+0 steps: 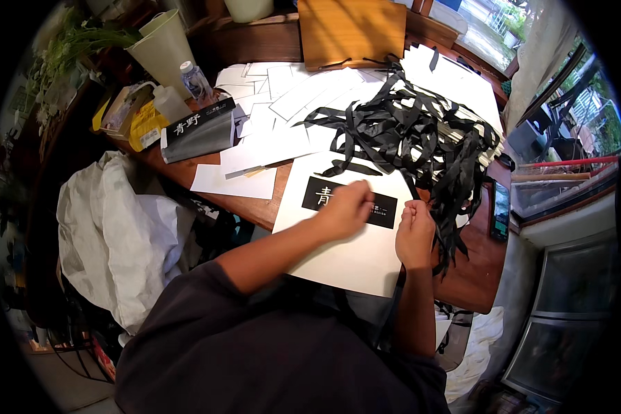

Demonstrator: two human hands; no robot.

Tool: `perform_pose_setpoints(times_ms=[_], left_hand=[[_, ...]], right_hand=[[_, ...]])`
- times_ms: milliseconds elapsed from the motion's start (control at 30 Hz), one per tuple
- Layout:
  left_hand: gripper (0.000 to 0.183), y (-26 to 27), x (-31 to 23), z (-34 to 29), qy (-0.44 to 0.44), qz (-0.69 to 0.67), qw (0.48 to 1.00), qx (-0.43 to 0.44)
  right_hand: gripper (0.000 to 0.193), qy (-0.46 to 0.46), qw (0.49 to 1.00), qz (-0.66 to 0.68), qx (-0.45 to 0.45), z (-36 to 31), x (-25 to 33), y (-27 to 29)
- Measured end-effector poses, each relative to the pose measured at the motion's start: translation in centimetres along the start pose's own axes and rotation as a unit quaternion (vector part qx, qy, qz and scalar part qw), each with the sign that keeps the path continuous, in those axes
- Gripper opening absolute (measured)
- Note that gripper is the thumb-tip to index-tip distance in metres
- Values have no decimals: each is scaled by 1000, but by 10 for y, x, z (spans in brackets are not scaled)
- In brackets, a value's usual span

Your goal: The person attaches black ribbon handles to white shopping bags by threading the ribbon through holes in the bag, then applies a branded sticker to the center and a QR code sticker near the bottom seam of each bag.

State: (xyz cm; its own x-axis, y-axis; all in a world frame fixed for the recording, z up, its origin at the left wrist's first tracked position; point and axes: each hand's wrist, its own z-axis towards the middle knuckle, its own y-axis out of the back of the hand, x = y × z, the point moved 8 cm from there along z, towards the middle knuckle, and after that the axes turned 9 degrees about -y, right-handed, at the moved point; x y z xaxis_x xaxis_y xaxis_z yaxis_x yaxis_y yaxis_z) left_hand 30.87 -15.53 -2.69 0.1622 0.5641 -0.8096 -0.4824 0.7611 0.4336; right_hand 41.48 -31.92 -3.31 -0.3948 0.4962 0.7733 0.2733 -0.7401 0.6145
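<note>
A flat white paper bag (338, 255) lies slanted before me, over the table's near edge, with black ribbon at its far end. Across its upper part is a black label (385, 212) with white lettering. My left hand (352, 207) is closed in a fist over the middle of this label, hiding part of it; its curled fingertips are out of sight and slightly blurred. At the bag's right edge, my right hand (414, 234) is closed, thumb and fingers together on the edge. Beyond and to the right, a heap of black ribbons (421, 127) spreads over stacked white bags (455, 86).
Loose white sheets (252, 181) and a black-and-grey pack of labels (199, 138) lie on the brown table (472, 276) to the left. Behind them stand a clear bottle (196, 83) and a squeeze bottle (171, 103). A phone (499, 210) rests at the right edge.
</note>
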Motion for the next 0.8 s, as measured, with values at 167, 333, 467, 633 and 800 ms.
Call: perform_pose_setpoints(times_ms=[167, 333, 467, 633, 800], left_hand=[[10, 92, 43, -20, 89, 124, 985, -82], [8, -1, 6, 8, -24, 74, 997, -11], [8, -54, -20, 32, -75, -62, 994, 50], [9, 17, 37, 25, 49, -74, 996, -11], [10, 128, 59, -7, 51, 33, 986, -154]], right_hand=[[11, -22, 999, 40, 15, 1, -6, 1], [13, -41, 996, 74, 16, 1, -16, -5], [24, -115, 977, 177, 30, 5, -30, -5], [22, -110, 985, 131, 18, -4, -25, -2], [38, -51, 998, 0, 47, -18, 10, -3]])
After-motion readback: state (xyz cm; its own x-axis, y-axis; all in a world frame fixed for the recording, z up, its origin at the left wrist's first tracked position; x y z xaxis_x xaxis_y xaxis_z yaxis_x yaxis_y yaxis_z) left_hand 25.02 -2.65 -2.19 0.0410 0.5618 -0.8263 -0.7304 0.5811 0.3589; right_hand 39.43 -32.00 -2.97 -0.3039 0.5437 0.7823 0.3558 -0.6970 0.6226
